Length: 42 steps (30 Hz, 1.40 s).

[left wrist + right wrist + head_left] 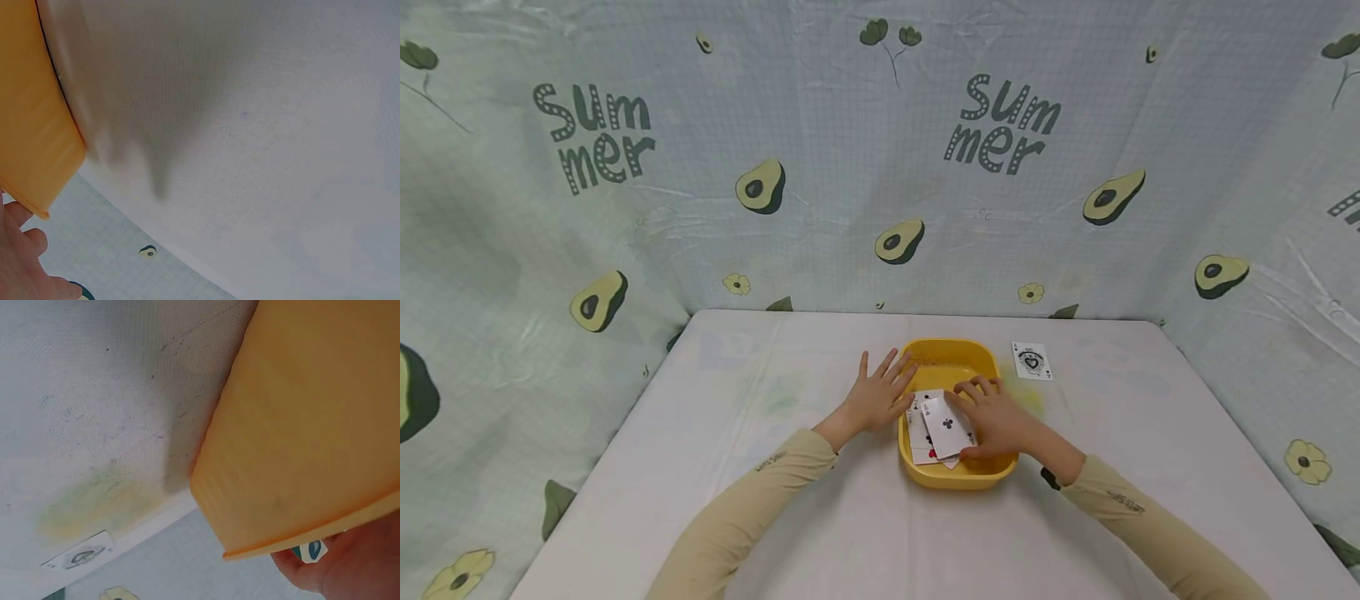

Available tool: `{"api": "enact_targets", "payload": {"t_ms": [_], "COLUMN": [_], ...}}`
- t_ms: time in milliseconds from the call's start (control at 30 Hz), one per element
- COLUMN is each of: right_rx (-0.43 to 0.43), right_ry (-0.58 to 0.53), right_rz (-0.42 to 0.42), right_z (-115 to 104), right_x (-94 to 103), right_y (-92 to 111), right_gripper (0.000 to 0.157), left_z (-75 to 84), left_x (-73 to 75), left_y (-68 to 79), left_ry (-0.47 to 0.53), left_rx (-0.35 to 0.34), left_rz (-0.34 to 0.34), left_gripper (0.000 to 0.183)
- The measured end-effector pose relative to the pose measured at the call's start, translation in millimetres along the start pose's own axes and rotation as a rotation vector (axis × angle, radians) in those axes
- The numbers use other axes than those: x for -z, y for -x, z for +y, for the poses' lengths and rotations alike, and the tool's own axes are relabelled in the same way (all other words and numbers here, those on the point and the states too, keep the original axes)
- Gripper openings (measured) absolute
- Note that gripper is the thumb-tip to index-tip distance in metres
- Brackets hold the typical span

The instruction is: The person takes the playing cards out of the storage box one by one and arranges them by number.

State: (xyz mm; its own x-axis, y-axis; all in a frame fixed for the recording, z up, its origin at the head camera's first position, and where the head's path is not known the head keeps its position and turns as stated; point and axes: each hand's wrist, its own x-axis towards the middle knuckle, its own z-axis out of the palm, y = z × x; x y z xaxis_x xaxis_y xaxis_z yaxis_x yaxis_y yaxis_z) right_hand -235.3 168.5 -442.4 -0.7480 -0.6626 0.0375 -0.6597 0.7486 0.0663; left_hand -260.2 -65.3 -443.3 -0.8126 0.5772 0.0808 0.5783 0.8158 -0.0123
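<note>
From my remote feed, I read left arm (752, 508) and right arm (1150, 521) extended forward, converging. Left hand (877, 400): back uppermost, fingers spread, nearly straight. Right hand (997, 419): back uppermost, fingers bent, thumb set apart.

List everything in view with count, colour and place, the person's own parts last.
rounded yellow plastic tub: 1, yellow, on the table
overlapping rectangular playing cards: at least 2, white with black and red marks, inside the tub
lone rectangular playing card: 1, white and black, right of the tub
flat pale table: 1, whitish, beneath the tub
avocado-and-"summer"-printed sheeting: count unclear, pale grey, around the table
long sleeves: 2, beige, on both arms
left hand: 1, bare, at the tub's left rim
right hand: 1, bare, at the cards
</note>
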Motion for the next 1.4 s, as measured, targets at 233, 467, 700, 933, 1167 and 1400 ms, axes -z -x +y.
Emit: {"api": "enact_targets", "payload": {"t_ms": [233, 467, 700, 933, 1167, 1400], "right_rx": [-0.002, -0.046, -0.051, -0.085, -0.122, -0.147], "right_ry": [0.024, 0.007, 0.005, -0.007, -0.011, -0.015], "right_rz": [0.064, 0.07, 0.116, 0.112, 0.126, 0.144], "right_z": [5, 9, 15, 22, 30, 41], "right_x": [4.2, 9.6, 14.6, 18.5, 22.6, 25.5], "right_y": [5, 9, 13, 16, 22, 28], "right_gripper": [0.089, 0.085, 0.082, 0.082, 0.082, 0.082], "left_z": [0.7, 0.9, 0.0, -8.4, -10.4, -1.3], "left_x": [-0.8, -0.3, -3.7, -21.3, -26.7, -3.8], "left_y": [0.0, 0.3, -0.3, -6.6, -8.4, -1.2], "left_ry": [-0.018, -0.025, -0.021, 0.026, 0.017, -0.032], "left_rx": [0.008, 0.009, -0.006, -0.019, -0.031, -0.011], "left_rz": [-0.01, -0.011, 0.019, 0.053, 0.06, 0.01], "left_gripper": [0.053, 0.053, 0.052, 0.055, 0.054, 0.053]}}
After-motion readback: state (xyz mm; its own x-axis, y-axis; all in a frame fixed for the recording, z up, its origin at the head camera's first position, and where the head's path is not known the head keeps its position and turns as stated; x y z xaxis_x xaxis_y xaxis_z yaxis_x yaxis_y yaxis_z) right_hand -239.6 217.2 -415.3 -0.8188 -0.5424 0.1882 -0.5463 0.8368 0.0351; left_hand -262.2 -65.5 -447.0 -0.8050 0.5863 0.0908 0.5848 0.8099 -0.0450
